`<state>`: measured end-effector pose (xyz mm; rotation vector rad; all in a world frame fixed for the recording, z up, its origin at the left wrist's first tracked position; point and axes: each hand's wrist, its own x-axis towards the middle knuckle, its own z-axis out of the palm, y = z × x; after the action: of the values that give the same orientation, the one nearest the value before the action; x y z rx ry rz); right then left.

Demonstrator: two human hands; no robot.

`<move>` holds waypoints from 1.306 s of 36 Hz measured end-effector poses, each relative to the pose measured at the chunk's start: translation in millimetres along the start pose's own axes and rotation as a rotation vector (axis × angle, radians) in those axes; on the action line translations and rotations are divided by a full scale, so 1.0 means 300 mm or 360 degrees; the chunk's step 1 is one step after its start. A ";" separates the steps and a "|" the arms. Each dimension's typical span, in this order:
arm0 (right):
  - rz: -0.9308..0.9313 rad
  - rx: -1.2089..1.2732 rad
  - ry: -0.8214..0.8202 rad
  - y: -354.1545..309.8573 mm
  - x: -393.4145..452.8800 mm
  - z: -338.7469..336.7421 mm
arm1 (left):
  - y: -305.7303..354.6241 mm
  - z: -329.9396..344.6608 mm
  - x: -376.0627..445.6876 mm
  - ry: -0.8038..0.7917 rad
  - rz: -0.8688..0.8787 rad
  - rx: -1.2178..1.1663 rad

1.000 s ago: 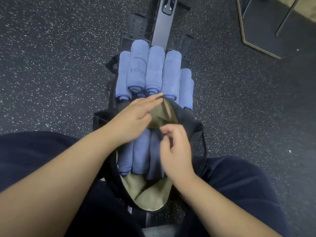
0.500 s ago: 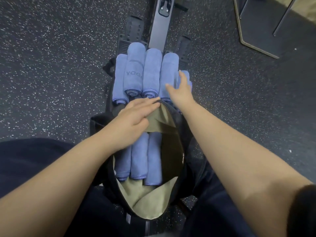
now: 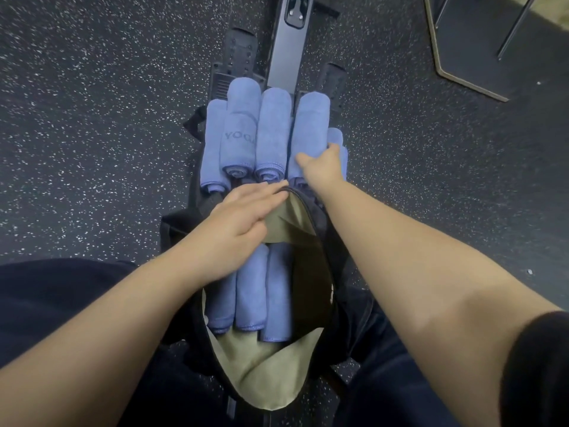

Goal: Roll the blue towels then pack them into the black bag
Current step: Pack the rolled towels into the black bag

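A black bag [image 3: 311, 211] lies open between the person's knees, its olive lining [image 3: 261, 365] showing at the near end and along the far flap. Three rolled blue towels [image 3: 251, 291] lie side by side inside it, running near to far, packed against the left side of the opening, with a dark gap of bare bag interior to their right. The left hand [image 3: 237, 217] lies flat on the far left rim of the bag, fingers straight and together, their tips reaching the zip edge at the far end – it presses the rim and grips nothing. Beyond the bag, a row of five more rolled towels [image 3: 274, 131] lies touching one another on a dark piece of gym equipment; the second from the left carries stitched lettering. The right hand [image 3: 323, 166] reaches over the bag's far edge and rests on the fourth rolled towel [image 3: 309, 124], thumb pointing left across its top and the fingers curled down over its right side, between it and the smaller towel at the far right – it grips that roll, which lies in the row. A grey metal rail [image 3: 286, 47] runs away from the towels across the speckled dark floor [image 3: 92, 118]
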<state>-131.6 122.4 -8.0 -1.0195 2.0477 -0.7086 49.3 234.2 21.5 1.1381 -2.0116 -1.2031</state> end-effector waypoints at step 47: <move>-0.0079 0.1236 -0.0330 0.087 -0.624 -0.125 | 0.026 0.012 0.011 0.0116 -0.0186 0.0091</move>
<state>-94.2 297.5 62.6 -0.6458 1.3725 -1.2337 41.7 234.8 26.8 1.3249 -1.9597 -1.1493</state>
